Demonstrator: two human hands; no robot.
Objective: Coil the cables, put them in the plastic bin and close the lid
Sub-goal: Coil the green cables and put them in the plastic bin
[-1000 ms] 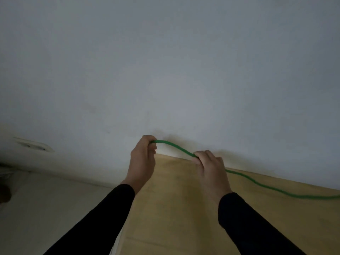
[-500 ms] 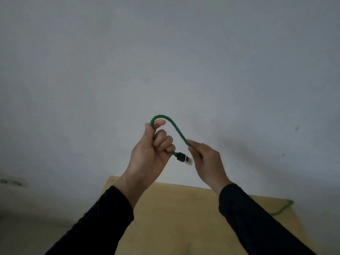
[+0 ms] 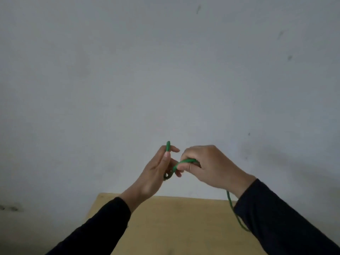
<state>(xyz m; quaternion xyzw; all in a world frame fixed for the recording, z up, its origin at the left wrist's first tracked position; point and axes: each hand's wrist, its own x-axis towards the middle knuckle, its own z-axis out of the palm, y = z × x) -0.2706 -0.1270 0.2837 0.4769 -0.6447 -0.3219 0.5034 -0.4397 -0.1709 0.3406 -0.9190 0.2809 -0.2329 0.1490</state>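
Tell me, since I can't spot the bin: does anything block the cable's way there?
Cannot tell: no bin is in view. Both the left hand and right hand grip the green cable above the table; nothing separates them.

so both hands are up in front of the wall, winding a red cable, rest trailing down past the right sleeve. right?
Not quite: the cable is green, not red, as the head view shows. The rest holds: left hand and right hand grip it before the wall, its tail dropping past the right sleeve.
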